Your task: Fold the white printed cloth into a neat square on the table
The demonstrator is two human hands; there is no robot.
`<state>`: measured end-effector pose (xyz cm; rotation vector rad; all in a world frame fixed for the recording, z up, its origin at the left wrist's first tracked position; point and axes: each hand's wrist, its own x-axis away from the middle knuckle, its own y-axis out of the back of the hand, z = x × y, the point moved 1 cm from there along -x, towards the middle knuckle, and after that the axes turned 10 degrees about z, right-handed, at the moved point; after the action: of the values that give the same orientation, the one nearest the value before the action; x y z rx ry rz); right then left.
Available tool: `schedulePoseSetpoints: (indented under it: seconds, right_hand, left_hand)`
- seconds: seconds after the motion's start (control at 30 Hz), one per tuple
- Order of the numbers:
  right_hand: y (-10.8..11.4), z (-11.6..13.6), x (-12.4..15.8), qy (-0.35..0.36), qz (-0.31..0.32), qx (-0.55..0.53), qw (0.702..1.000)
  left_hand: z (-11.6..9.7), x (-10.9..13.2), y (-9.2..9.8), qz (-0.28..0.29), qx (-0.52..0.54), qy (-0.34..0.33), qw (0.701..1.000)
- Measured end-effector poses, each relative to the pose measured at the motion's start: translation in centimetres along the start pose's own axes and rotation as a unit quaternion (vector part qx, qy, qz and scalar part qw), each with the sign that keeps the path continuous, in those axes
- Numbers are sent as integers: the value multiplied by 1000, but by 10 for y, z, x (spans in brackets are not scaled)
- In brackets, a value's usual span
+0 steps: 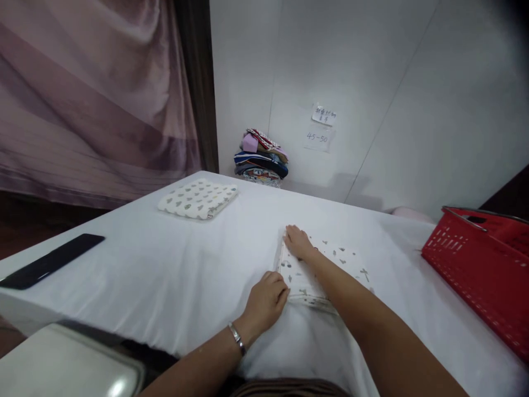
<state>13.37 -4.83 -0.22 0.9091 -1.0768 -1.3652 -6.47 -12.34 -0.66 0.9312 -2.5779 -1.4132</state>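
A folded white cloth with small grey-green prints (343, 259) lies flat on the white-covered table (165, 264), right of centre. My left hand (266, 298), with a silver bracelet at the wrist, is closed at the cloth's near left corner, its fingertips pinching the edge. My right hand (298, 242) rests on the cloth's far left corner, fingers at the edge and partly bent; whether it grips any cloth is hidden. My right forearm crosses over the cloth and covers part of it.
Another folded printed cloth (198, 198) lies at the table's far left. A black flat object (52, 262) is at the left edge, a red basket (479, 264) at the right. Folded fabrics (262, 157) are stacked by the wall. A pale rounded object (70, 364) stands at lower left.
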Motion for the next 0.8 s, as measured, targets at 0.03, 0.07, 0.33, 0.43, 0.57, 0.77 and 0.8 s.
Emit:
schedulePoseSetpoints:
  seconds: [0.03, 0.07, 0.33, 0.43, 0.57, 0.77, 0.8]
  right_hand:
    - [-4, 1, -4, -10, 11, 3, 1000]
    - [-8, 1, -6, -18, 17, 5, 1000]
    - [2, -11, -17, -36, 72, -21, 997]
    - [11, -13, -33, -51, 97, -28, 994]
    - [13, -9, -49, -80, 97, -37, 991]
    - [16, -8, -42, -81, 18, -77, 994]
    - [17, -9, -39, -81, 1, -83, 993]
  left_hand:
    - [1, 1, 0, 7, 0, -1, 1000]
    - [3, 1, 0, 12, 0, -2, 1000]
    - [10, -4, 1, 16, 25, 0, 1000]
    - [11, -5, 0, 13, 26, 5, 1000]
    - [13, -5, -3, 9, 23, 10, 1000]
    - [15, -6, -6, 6, 22, 7, 1000]
    - [15, -6, -6, 5, 23, 6, 1000]
